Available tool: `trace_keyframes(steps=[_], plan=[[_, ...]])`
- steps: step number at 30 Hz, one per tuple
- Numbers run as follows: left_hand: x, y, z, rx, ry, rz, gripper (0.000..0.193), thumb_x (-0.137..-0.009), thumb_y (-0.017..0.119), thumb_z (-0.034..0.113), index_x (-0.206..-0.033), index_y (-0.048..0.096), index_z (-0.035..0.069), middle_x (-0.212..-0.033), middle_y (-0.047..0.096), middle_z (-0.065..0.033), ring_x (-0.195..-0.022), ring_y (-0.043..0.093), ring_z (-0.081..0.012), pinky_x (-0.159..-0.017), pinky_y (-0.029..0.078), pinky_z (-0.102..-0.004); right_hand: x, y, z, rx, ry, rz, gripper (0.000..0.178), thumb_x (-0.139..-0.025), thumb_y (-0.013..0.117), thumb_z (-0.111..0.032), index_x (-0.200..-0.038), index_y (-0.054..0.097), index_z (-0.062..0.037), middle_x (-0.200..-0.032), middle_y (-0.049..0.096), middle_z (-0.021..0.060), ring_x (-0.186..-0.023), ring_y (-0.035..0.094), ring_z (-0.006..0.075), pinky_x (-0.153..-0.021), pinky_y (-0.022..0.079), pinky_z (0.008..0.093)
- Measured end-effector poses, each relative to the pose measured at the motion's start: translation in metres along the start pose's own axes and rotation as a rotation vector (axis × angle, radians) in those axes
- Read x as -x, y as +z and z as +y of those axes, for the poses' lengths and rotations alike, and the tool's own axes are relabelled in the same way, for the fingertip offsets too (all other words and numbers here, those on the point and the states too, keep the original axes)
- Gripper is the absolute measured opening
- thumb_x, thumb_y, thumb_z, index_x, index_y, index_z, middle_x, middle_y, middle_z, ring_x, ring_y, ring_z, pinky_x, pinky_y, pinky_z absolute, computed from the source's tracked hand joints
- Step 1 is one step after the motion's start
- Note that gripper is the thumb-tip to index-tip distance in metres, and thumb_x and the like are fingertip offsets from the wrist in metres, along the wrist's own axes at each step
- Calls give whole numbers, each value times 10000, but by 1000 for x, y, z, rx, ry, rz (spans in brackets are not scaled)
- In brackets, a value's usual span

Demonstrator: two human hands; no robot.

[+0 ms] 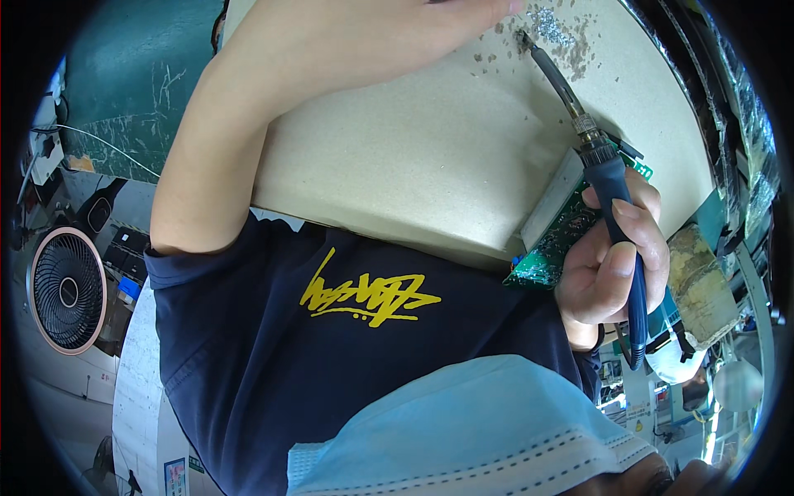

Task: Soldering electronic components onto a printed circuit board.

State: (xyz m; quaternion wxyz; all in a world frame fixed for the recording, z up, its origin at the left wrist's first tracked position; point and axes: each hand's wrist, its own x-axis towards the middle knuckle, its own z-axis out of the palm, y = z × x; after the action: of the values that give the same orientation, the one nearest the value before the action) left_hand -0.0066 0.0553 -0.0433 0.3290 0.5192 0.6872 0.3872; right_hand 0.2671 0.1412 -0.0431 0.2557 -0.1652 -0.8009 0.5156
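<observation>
My right hand (616, 256) is closed around the dark blue handle of a soldering iron (612, 194). The iron points up and to the left, its tip beside a patch of silvery solder bits and brown specks (552, 29) on the tan board (397, 157). Behind the right hand is a green circuit board (558, 244) with a grey metal plate along one side; whether the hand touches it, I cannot tell. My left hand (405, 37) reaches across the top of the view toward the solder patch. Most of its fingers are cut off by the upper edge.
A scratched green surface (136, 74) lies to the left, crossed by a thin white wire. Below it stands a round fan (68, 291). Shiny clear wrapping (748, 124) and dark edges line the right side, with a worn tan piece (703, 285) below.
</observation>
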Motion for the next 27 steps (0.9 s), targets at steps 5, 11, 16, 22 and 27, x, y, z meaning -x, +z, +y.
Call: trace_keyframes(steps=[5, 11, 16, 22, 27], plan=[[1, 5, -1, -9, -6, 19, 85, -843, 702, 69, -854, 634, 19, -575, 393, -37, -522, 347, -126, -506, 296, -303, 2, -4, 0, 0, 9, -28, 369, -1018, 439, -246, -1169, 589, 55, -910, 627, 297, -832, 612, 314, -834, 490, 483], [5, 8, -15, 4, 38, 48, 96, -863, 706, 73, -853, 626, 21, -585, 387, -6, -537, 348, -107, -515, 299, -288, 6, 1, -1, -105, -14, 93, 365, -1018, 480, -267, -1175, 608, 36, -861, 621, 246, -787, 598, 290, -778, 481, 447], [3, 7, -16, 77, 10, 62, 95, -916, 696, 70, -870, 623, 31, -637, 408, 67, -598, 359, -46, -539, 299, -243, 24, -6, -12, -136, -69, 241, 340, -1033, 532, -290, -1164, 610, 14, -819, 631, 202, -732, 603, 268, -666, 485, 387], [8, 14, 20, 108, -90, 11, 75, -968, 658, 47, -905, 620, 57, -696, 440, 108, -628, 358, -1, -551, 284, -200, 71, -22, -20, -95, -153, 374, 339, -1043, 517, -304, -1171, 606, -3, -751, 638, 163, -714, 607, 265, -692, 474, 426], [33, 47, 53, 114, -154, -30, 64, -948, 661, 39, -905, 614, 40, -690, 456, 95, -622, 345, -3, -554, 269, -202, 111, -30, -13, -122, -215, 468, 326, -1041, 511, -311, -1132, 613, -15, -774, 641, 156, -734, 596, 258, -720, 472, 419]])
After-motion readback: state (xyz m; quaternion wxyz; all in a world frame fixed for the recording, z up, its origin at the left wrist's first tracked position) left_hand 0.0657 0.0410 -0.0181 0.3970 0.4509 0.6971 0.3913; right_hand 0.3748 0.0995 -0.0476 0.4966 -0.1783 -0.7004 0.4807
